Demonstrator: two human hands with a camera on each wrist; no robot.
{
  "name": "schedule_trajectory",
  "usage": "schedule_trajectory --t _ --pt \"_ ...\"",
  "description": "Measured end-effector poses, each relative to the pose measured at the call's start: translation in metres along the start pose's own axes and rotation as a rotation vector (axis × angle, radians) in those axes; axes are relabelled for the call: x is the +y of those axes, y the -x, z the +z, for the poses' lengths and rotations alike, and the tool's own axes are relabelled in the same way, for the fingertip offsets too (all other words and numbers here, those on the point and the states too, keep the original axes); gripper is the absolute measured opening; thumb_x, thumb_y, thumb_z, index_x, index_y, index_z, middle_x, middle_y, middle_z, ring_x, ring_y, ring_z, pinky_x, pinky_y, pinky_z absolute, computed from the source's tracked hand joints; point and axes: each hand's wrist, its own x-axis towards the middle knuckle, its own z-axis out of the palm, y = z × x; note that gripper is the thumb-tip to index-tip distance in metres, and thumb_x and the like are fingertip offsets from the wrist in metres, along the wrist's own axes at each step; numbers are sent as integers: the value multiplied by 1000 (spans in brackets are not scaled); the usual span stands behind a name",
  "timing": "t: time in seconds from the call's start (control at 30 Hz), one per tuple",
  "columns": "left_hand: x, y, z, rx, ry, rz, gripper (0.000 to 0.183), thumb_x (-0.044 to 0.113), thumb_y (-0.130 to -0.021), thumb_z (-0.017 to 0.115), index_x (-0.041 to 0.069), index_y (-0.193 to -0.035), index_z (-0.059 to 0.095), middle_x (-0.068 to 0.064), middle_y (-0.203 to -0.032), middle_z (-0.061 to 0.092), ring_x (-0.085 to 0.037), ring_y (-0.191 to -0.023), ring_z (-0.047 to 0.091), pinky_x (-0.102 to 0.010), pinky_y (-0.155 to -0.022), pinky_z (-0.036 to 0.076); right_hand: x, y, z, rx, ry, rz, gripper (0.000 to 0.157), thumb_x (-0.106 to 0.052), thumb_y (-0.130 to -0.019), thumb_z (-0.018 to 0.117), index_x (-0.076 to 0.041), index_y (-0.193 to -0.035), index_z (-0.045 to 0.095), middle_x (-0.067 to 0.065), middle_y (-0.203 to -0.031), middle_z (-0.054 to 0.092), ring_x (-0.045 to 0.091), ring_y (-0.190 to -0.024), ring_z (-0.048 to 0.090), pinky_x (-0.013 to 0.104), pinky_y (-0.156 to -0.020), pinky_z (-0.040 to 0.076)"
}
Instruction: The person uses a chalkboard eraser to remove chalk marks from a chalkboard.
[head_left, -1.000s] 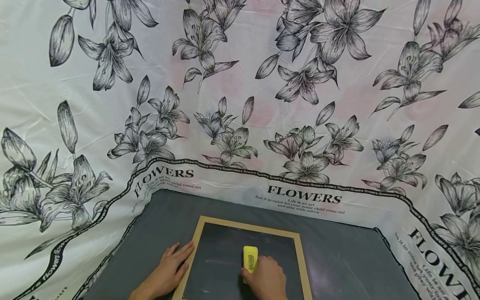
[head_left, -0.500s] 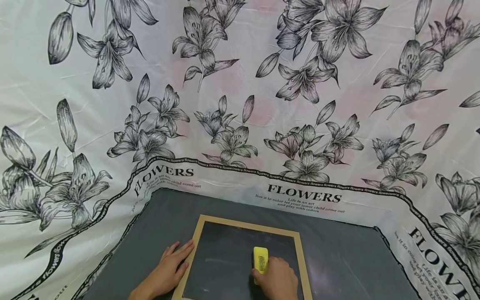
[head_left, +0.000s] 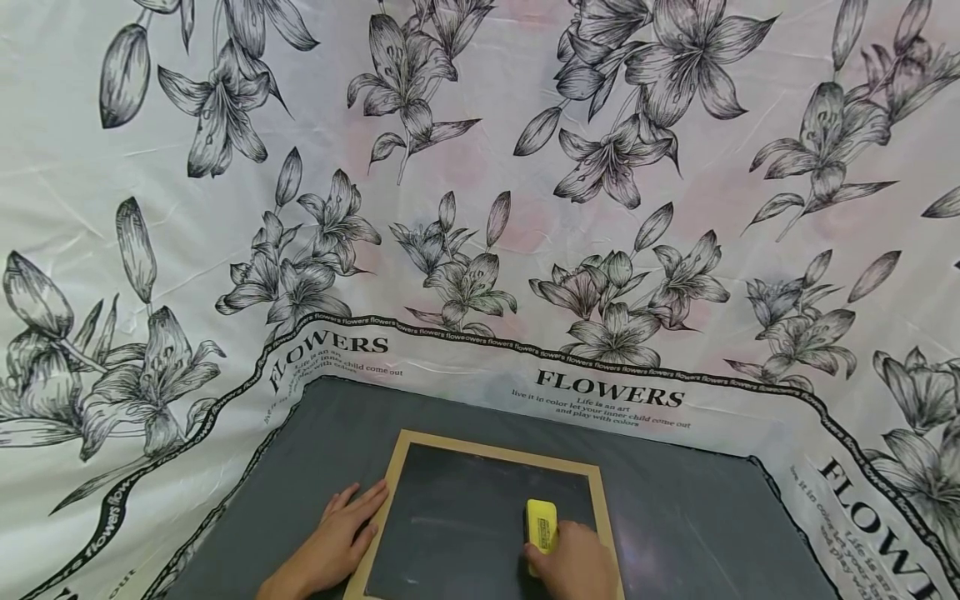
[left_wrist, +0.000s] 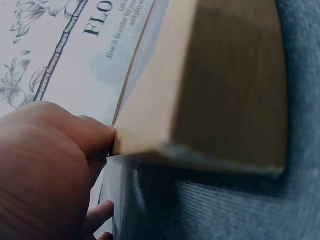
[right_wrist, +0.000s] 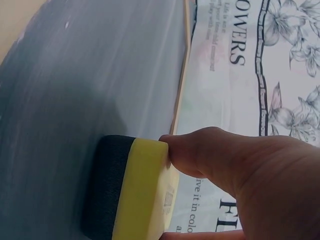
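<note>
On the blackboard (head_left: 450,517), the right grip (head_left: 576,562) holds an eraser (head_left: 542,523) (yellow); the left grip (head_left: 332,537), outstretched, touches the frame (head_left: 502,452).

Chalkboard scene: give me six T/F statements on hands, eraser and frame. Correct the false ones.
1. The right hand holds a yellow eraser. True.
2. The yellow eraser is nearer the board's left side than its right. False: it is nearer the right side.
3. The eraser's dark pad faces the chalkboard. True.
4. The left hand touches the wooden frame. True.
5. The left hand is at the frame's right side. False: it is at the left side.
6. The wooden frame is bright red. False: it is light tan.
</note>
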Motion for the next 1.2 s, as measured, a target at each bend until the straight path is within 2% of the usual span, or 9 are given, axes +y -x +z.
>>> schedule_trajectory --t 0.13,0.33,0.43,0.57,0.67,0.77,0.93,1.2 --pt "0 0 1 -3 -6 -22 53 19 -111 64 3 -161 55 -20 -170 48 -69 -152 31 -92 -112 19 6 -1 -3 -13 -6 22 56 -54 -81 90 -2 -94 73 6 -75 60 22 -69 57 42 -64 54" --pt "6 -1 -4 -53 -13 -56 55 20 -112 63 3 -163 51 -18 -173 44 -67 -156 28 -91 -116 16 15 0 -11 -35 -9 46 56 -54 -83 89 -1 -95 73 7 -77 61 23 -70 58 42 -62 52" --pt "5 0 -2 -35 -7 -53 55 20 -112 64 4 -163 52 -17 -173 45 -66 -156 29 -91 -116 16 20 0 -13 -39 -13 53 55 -54 -83 89 -2 -95 73 7 -77 61 22 -70 57 39 -61 50" --pt "-3 1 4 20 -2 -15 54 23 -111 65 7 -162 55 -16 -170 49 -68 -152 33 -91 -113 19 26 0 -16 -37 -16 54 54 -54 -83 89 -3 -93 73 6 -75 61 21 -69 57 37 -59 47" --pt "-5 1 4 29 1 1 53 25 -112 64 8 -162 56 -15 -170 50 -69 -150 34 -92 -111 20 30 -1 -17 -48 -23 65 55 -53 -83 89 -2 -94 73 6 -76 61 22 -69 57 37 -60 48" --pt "-6 1 4 16 6 0 54 26 -112 63 9 -163 54 -16 -171 48 -70 -151 32 -93 -112 18 33 -2 -20 -63 -19 77 56 -54 -83 89 -1 -96 73 7 -77 62 22 -70 58 38 -61 49" --pt "-7 0 4 -9 16 -40 56 24 -112 63 9 -165 51 -13 -174 43 -65 -157 28 -91 -118 13 37 -2 -24 -75 -7 89 57 -54 -84 88 -1 -97 73 8 -77 61 23 -71 58 39 -62 49" --pt "4 0 -2 -28 -14 -43 55 20 -112 64 4 -163 52 -19 -172 45 -67 -154 30 -92 -115 16 42 -4 -25 -87 -10 116 61 -54 -84 88 2 -102 73 9 -79 61 24 -73 58 39 -64 50"
